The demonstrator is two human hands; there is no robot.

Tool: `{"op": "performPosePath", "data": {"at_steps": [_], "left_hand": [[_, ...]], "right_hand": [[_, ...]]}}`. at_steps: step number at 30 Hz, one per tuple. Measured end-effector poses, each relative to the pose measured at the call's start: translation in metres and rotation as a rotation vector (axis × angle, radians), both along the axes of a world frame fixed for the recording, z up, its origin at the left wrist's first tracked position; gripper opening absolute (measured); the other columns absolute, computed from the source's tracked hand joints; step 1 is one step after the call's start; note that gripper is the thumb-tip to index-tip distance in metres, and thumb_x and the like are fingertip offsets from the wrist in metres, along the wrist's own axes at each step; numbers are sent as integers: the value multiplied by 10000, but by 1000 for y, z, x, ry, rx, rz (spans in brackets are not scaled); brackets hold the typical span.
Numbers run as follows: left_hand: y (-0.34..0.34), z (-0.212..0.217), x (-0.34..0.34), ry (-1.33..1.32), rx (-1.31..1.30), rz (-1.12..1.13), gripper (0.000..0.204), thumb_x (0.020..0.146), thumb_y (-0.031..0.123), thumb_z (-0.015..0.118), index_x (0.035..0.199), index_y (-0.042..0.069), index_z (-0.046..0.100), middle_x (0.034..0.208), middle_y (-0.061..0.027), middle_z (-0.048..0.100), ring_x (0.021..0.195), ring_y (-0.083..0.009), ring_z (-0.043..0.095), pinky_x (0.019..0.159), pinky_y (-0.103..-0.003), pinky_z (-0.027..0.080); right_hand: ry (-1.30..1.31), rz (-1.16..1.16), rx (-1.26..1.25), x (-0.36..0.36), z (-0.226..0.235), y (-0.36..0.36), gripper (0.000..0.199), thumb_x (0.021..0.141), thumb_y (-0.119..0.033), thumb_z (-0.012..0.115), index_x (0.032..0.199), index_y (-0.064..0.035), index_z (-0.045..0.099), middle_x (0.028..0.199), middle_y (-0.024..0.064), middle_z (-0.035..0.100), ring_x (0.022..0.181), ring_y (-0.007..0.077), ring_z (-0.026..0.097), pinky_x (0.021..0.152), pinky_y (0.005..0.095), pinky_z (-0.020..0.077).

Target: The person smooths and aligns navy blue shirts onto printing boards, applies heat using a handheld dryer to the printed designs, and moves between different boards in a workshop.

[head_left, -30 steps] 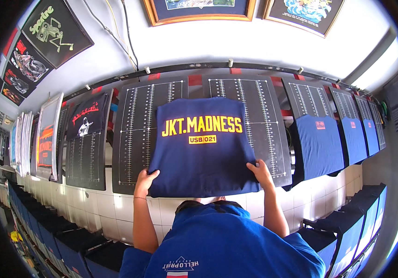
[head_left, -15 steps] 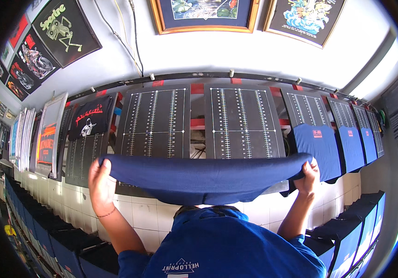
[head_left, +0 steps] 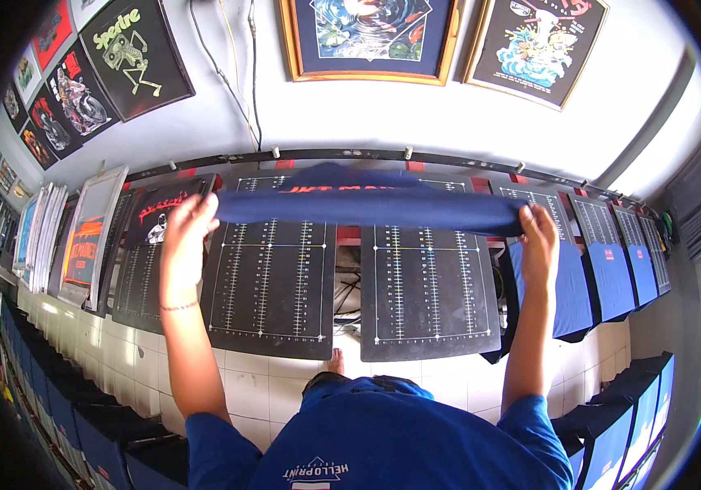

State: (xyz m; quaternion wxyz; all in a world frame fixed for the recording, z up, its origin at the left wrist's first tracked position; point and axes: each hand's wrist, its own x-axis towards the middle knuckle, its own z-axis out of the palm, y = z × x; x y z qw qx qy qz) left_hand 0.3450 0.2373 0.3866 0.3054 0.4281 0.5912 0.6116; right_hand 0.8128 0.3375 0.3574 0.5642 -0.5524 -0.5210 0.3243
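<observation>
Gripping navy shirt [head_left: 367, 208] stretched flat, edge-on, blurred; left hand [head_left: 185, 237] and right hand [head_left: 538, 241] pinching opposite ends.

wall: white, framed posters [head_left: 369, 37] hung high, cables running down | floor: white tiles [head_left: 244, 380] | furniture: row of black gridded print boards [head_left: 428, 294] along a rail | light: bright daylight, right

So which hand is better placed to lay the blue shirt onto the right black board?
Probably the right hand: it grips the blue shirt directly over the right black board, while the left hand is beyond the left board.
</observation>
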Motion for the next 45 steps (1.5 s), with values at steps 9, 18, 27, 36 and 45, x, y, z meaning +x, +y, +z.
{"op": "performPosePath", "data": {"at_steps": [9, 18, 27, 36, 45], "left_hand": [[-71, -277, -26, 108, -331, 87, 305, 832, 234, 704, 680, 36, 529, 616, 52, 400, 568, -72, 347, 498, -272, 310], [-95, -323, -15, 812, -557, 122, 186, 762, 134, 712, 769, -3, 587, 840, -168, 590, 784, -333, 571, 740, -414, 457], [108, -289, 36, 812, 56, -222, 257, 881, 81, 565, 1121, -10, 561, 1107, -176, 594, 1056, -353, 550, 931, -427, 433], [213, -311, -2, 1121, -251, -166, 258, 790, 145, 678, 1004, 24, 597, 944, -120, 575, 939, -312, 554, 818, -420, 467], [228, -297, -30, 132, -504, -674, 322, 776, 122, 703, 1042, -26, 598, 985, -129, 645, 892, -194, 606, 808, -328, 472]], "right_hand": [[-266, 15, -378, 19, -234, -70, 311, 812, -141, 692, 1065, 8, 590, 929, 145, 655, 886, 208, 620, 780, 336, 474], [-680, -6, -382, 35, -291, -103, 341, 787, -155, 702, 1055, -12, 546, 826, 118, 641, 766, 260, 622, 703, 356, 477], [-789, 192, -153, -73, -252, 33, 363, 820, -238, 654, 1073, -17, 516, 1004, 183, 607, 971, 363, 582, 829, 438, 465], [-987, 69, -439, -89, -274, 161, 433, 730, -269, 711, 1047, -22, 550, 905, 158, 646, 896, 324, 627, 789, 400, 490], [-567, 233, -351, -76, -295, 179, 444, 704, -204, 738, 1030, -4, 513, 946, 203, 628, 944, 367, 604, 819, 410, 478]]}}
